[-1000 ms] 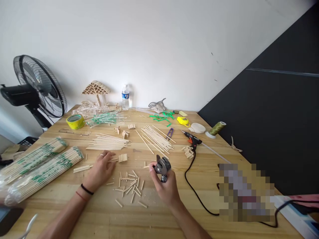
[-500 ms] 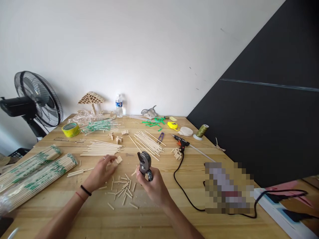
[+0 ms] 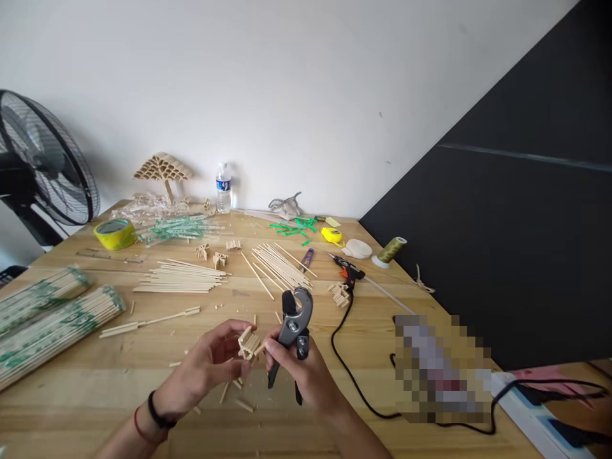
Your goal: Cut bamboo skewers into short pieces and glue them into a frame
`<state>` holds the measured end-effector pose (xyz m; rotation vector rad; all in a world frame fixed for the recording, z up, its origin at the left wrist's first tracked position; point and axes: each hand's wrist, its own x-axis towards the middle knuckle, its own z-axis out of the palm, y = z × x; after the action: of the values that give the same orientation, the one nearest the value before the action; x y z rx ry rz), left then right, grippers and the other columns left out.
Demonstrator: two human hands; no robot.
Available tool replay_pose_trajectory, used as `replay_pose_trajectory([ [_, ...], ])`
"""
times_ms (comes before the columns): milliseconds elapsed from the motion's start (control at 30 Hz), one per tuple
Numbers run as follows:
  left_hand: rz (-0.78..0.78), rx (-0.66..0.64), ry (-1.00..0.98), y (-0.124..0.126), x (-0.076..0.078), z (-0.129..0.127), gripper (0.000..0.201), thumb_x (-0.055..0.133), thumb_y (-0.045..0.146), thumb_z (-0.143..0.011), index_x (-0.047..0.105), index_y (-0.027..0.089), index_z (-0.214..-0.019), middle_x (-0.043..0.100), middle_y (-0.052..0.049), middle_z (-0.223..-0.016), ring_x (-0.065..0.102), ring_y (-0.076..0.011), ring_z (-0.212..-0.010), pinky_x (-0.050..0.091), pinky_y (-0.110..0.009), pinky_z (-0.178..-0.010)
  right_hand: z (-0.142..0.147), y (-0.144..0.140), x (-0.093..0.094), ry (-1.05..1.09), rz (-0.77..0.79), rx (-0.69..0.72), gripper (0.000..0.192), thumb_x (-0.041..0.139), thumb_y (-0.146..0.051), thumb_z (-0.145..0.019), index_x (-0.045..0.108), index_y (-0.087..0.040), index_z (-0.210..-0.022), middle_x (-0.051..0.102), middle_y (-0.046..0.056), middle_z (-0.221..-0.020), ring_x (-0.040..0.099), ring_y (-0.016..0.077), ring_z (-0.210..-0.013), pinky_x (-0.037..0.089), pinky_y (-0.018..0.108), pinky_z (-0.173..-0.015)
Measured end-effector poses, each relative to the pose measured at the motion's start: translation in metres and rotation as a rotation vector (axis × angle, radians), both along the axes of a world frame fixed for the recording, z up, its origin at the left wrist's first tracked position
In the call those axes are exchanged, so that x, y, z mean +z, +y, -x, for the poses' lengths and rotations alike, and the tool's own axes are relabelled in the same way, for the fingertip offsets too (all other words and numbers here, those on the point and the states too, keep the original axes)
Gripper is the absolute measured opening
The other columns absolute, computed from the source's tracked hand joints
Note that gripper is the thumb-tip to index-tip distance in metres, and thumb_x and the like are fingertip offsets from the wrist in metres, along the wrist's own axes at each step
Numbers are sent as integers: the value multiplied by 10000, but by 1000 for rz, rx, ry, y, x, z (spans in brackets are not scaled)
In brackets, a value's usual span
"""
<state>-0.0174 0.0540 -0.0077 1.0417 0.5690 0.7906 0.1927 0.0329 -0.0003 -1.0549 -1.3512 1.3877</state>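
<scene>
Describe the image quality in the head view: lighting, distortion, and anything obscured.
Head view: soft, even daylight with faint shadows under the left hand and right hand; wide-angle lens bows the table edges and tilts the wall; a pixelated block hides something at right; the fan is cut off by the frame's left edge.

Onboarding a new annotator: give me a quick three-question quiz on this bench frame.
1. True or false: the right hand holds the cutter.
2. What does the left hand hold? A tape roll; B small block of glued stick pieces; C bottle.
3. What tool lies by the black cord, past the cutter?

Key: 1 true. 2 B, the stick block. 3 the glue gun.
</scene>
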Motion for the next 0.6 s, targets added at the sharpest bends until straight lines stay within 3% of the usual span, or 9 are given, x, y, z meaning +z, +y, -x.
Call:
replay_pose_trajectory([
  [133, 64, 17, -13, -10, -8, -4, 440, 844, 246, -858, 640, 271, -1246, 660, -18, -989, 611, -128, -830, 449, -228, -708, 0, -12, 2, -67, 92, 8, 432, 649, -595, -932, 643, -173, -839, 616, 27, -747, 564, 181, -738, 445, 316, -733],
  [300, 107, 29, 54, -13, -3, -5, 388, 845, 301, -862, 628, 246, -1179, 637, -18, -962, 599, -133, -834, 479, -239, -725, -2, -19, 2, -127, 125, -14, 435, 637, -601, -929, 656, -170, -871, 618, 41, -801, 574, 190, -773, 456, 315, -723],
  [400, 116, 38, 114, -10, 0, -1, 396, 844, 346, -859, 609, 237, -1159, 594, 4, -883, 547, -110, -733, 431, -214, -631, -5, -17, 2, -112, 159, -27, 442, 625, -614, -933, 649, -176, -883, 611, 39, -783, 573, 189, -766, 448, 301, -682],
  [600, 116, 36, 179, -5, 0, 6, 407, 824, 386, -876, 634, 240, -1204, 638, -8, -878, 575, -127, -756, 429, -229, -671, -12, -10, 3, -92, 152, -88, 461, 627, -629, -932, 629, -186, -806, 570, 14, -687, 529, 166, -668, 418, 300, -645],
])
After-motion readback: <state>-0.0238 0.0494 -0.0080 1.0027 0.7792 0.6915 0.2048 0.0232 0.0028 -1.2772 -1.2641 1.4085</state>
